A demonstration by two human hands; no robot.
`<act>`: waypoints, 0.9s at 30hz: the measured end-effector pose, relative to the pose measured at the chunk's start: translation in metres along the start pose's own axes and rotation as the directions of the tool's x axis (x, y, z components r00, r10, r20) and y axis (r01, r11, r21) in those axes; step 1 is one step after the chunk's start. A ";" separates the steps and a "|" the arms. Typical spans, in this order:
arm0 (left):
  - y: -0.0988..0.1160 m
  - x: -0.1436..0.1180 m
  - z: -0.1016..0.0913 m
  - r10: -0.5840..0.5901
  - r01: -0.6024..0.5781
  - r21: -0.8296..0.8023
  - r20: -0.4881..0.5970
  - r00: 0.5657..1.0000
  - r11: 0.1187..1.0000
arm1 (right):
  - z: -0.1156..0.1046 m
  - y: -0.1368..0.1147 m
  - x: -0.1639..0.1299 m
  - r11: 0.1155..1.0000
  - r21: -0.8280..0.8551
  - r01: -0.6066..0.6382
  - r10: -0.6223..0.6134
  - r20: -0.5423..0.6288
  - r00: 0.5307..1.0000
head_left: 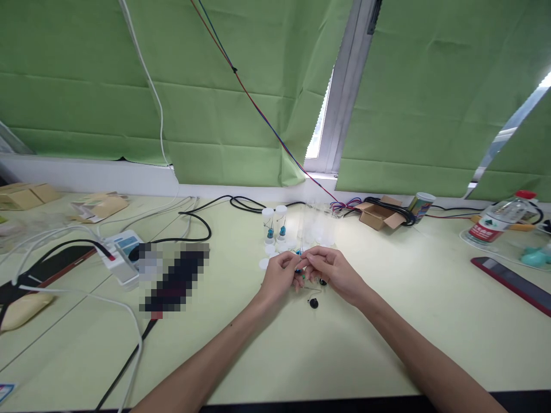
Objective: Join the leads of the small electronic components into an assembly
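Observation:
My left hand [280, 276] and my right hand [333, 272] meet over the middle of the pale green table [387, 321], fingertips pinched together on a small dark part with a thin wire [300, 269]. What exactly each hand grips is too small to tell. A small black round part [314, 303] lies on the table just in front of the hands. Behind the hands stand two clear plastic vials [274, 223] with blue pieces inside, and several white caps [270, 250] lie around them.
A white power strip [123, 255] with cables lies at the left, beside a blurred dark object [174, 281]. An open cardboard box [376, 215] and a cup [420, 205] stand at the back right. A water bottle [501, 217] and a red-edged tablet [512, 282] are at the far right.

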State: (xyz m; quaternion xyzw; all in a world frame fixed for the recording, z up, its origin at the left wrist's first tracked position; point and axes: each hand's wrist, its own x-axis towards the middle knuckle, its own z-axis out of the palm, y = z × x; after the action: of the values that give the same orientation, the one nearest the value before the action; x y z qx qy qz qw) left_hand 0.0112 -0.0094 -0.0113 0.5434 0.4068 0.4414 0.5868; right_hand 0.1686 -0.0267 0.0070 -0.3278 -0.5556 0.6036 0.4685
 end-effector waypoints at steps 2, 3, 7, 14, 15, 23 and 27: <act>0.000 0.000 0.001 0.011 -0.011 -0.006 0.005 1.000 1.000 | 0.000 0.001 0.000 1.000 -0.026 0.015 -0.015 -0.005 1.000; 0.000 -0.001 0.001 0.012 -0.011 -0.010 0.006 1.000 1.000 | -0.001 0.002 0.000 0.999 -0.041 0.024 -0.024 -0.009 1.000; 0.001 -0.001 0.002 0.003 -0.003 -0.014 0.002 1.000 1.000 | 0.000 0.001 0.000 0.995 -0.089 0.040 -0.043 -0.028 0.999; 0.003 -0.002 0.003 -0.001 0.001 -0.001 -0.011 1.000 1.000 | 0.002 -0.002 -0.001 0.988 -0.148 0.033 -0.043 -0.065 0.997; 0.003 -0.002 0.003 -0.001 0.001 0.002 -0.015 1.000 1.000 | 0.002 -0.002 -0.001 0.988 -0.149 0.036 -0.047 -0.066 0.997; 0.001 -0.001 0.003 0.028 -0.026 0.041 -0.048 0.998 0.999 | 0.002 -0.002 -0.001 0.987 -0.150 0.048 -0.060 -0.080 0.995; -0.002 0.001 0.001 0.052 -0.049 0.067 -0.052 0.997 0.997 | 0.003 -0.003 -0.001 0.987 -0.157 0.036 -0.052 -0.102 0.993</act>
State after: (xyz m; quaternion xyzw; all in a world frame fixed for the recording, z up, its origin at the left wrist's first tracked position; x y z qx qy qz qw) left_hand 0.0131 -0.0086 -0.0130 0.5605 0.4228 0.4569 0.5462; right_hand 0.1666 -0.0284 0.0104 -0.3823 -0.5825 0.5298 0.4836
